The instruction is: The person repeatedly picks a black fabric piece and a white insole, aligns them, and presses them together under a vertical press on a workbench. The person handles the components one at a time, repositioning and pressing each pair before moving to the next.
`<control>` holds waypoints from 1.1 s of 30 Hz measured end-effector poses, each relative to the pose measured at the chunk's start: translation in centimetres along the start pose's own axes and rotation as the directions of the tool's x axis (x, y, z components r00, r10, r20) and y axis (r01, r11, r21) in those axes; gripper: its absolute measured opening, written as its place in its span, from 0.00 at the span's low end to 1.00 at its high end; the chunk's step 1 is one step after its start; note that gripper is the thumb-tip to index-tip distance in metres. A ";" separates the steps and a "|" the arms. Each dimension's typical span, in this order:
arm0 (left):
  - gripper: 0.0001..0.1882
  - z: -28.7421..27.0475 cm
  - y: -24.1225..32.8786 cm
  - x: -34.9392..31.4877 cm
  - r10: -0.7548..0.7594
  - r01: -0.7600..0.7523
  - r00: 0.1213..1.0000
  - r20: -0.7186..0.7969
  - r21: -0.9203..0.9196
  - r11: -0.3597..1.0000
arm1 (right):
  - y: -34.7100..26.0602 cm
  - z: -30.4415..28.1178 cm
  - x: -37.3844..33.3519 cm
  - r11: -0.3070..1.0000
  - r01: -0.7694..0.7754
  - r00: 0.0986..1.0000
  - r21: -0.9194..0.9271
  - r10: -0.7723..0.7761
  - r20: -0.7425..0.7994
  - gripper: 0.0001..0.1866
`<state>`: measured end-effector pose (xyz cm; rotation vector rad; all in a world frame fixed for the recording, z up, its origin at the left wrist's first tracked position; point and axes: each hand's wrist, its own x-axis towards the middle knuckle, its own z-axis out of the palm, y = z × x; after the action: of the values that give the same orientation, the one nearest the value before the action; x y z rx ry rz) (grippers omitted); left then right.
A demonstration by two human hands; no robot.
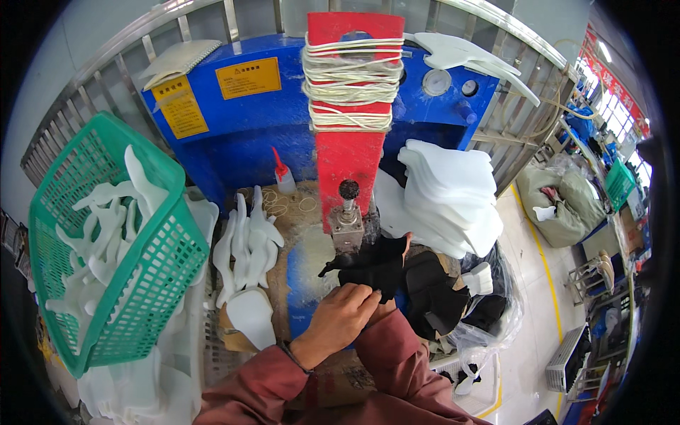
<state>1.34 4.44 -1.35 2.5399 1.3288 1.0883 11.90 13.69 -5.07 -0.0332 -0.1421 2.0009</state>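
Observation:
A soft black piece (372,265) with a narrow tail at its left lies under the metal head (347,230) of a red and blue machine. My left hand (340,312) is closed on its near edge, fingers pinched together. My right hand (386,310) is mostly hidden beneath and behind the piece; its wrist shows beside my left fingers, and a fingertip shows at the piece's right edge. More black pieces (431,294) lie in a pile just right of my hands. A blue and whitish work surface (308,255) shows left of the metal head.
White cord (354,78) winds round the red arm. A green basket (152,283) of white curved pieces stands left. White shaped sheets (453,191) are stacked right; more white pieces (244,244) lie left of the machine, before a red-tipped bottle (285,180). A clear plastic bag (506,304) lies right.

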 end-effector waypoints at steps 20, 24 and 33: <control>0.18 -3.4 0.9 -3.6 -0.106 0.097 0.990 0.095 0.092 0.991 | 4.0 -0.1 -0.3 0.990 -0.095 0.966 -0.103 0.067 -0.250 0.45; 0.19 -4.0 2.3 -4.6 -0.094 0.083 0.987 0.134 0.084 0.993 | 3.9 -0.7 -2.7 0.971 -0.211 0.956 -0.116 0.179 -0.234 0.44; 0.18 -5.1 4.9 -5.7 -0.088 0.085 0.985 0.147 0.032 0.996 | 2.9 -0.3 -6.2 0.935 -0.328 0.933 -0.133 0.298 -0.200 0.49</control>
<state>-0.60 -4.05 1.13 2.4986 1.4077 0.8545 11.89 6.87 -5.98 -0.3604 -0.1970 2.2893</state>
